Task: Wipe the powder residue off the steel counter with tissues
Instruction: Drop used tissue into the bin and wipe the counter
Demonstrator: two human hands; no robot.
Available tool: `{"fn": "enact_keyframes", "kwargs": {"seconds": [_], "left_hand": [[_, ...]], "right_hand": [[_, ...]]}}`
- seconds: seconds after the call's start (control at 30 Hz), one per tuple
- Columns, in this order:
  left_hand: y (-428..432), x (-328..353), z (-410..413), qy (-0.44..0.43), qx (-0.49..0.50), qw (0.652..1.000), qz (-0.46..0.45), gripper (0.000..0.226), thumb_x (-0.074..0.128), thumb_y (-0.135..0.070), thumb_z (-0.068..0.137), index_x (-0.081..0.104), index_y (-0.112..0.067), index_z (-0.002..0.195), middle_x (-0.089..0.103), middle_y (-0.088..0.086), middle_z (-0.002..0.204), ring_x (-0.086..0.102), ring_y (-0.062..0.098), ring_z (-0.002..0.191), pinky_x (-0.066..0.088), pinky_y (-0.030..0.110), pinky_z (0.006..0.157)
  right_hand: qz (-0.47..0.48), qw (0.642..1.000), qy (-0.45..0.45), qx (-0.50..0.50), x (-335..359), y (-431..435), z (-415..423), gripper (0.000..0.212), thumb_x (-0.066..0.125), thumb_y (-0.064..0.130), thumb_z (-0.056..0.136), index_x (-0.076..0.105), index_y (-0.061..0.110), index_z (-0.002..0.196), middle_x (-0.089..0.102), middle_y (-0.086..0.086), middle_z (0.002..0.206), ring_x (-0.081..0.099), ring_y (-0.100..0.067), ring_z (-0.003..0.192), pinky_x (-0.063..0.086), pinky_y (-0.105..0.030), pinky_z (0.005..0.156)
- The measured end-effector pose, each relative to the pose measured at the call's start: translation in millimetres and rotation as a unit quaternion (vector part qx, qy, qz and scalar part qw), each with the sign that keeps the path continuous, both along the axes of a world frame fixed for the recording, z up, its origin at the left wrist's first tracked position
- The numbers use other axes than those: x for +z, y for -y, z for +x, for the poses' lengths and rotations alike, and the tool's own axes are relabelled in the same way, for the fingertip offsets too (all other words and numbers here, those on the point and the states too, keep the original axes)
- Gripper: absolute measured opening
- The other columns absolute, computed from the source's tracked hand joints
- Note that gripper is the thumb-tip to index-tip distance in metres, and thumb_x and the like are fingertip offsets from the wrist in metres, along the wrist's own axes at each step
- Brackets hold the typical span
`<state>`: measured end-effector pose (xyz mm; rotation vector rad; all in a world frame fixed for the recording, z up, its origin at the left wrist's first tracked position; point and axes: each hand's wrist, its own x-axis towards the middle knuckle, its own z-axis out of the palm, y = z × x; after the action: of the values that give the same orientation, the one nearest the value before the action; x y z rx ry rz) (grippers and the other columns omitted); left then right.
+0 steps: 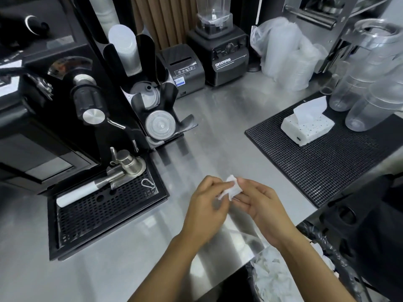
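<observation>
Now my left hand [207,207] and right hand [262,211] pinch a wadded tissue [233,188] in curled fingers over the near edge of the counter [218,131]; soft, light, tearable, so I'd grip its bunched middle.

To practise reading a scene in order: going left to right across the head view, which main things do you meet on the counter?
Portafilter → lid holder → folded tissue → tissue pack → clear pitchers.

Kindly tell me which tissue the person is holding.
The small folded tissue, pinched between left hand and right hand; another sticks out of the pack, others lie crumpled in the bin.
</observation>
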<state>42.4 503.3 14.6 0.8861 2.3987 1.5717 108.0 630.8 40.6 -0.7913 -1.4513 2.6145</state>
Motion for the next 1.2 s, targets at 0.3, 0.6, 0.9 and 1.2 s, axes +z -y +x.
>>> {"fn": "enact_keyframes", "kwargs": {"seconds": [0.3,0.6,0.9,1.2], "left_hand": [[21,-19,0,-0.048,-0.070,0.995,-0.059,0.024,0.062,-0.014,0.083,0.074,-0.022,0.103,0.055,-0.014,0.098,0.052,0.010,0.094,0.043,0.018,0.079],[94,-46,10,-0.058,0.222,0.956,-0.182,0.028,0.065,-0.001,0.085,0.070,-0.013,0.110,0.056,-0.006,0.092,0.050,0.003,0.074,0.040,0.013,0.073],[67,-80,49,-0.081,0.199,0.957,-0.196,0.031,0.060,0.009,0.083,0.071,-0.004,0.109,0.063,0.007,0.096,0.061,0.024,0.085,0.049,0.027,0.078],[-52,-75,107,-0.037,-0.051,0.987,-0.145,0.032,0.051,-0.002,0.085,0.070,-0.007,0.111,0.061,0.005,0.094,0.056,0.019,0.087,0.047,0.026,0.083]], "right_hand": [[0.076,0.986,0.139,0.059,-25,-8,11,0.010,0.068,0.011,0.090,0.061,0.007,0.096,0.068,-0.024,0.086,0.066,-0.038,0.077,0.049,-0.043,0.079],[0.343,0.933,0.109,0.015,-44,-35,33,0.005,0.064,0.016,0.094,0.068,0.017,0.092,0.074,0.006,0.090,0.068,-0.007,0.089,0.050,-0.022,0.080],[0.340,0.935,0.081,-0.054,-52,-47,57,0.008,0.065,0.010,0.092,0.068,0.017,0.093,0.074,0.008,0.084,0.069,-0.008,0.083,0.055,-0.029,0.079],[0.366,0.920,0.100,-0.102,-55,-58,75,0.021,0.062,0.030,0.095,0.069,0.013,0.087,0.070,-0.008,0.064,0.068,-0.023,0.065,0.056,-0.031,0.065]]}}
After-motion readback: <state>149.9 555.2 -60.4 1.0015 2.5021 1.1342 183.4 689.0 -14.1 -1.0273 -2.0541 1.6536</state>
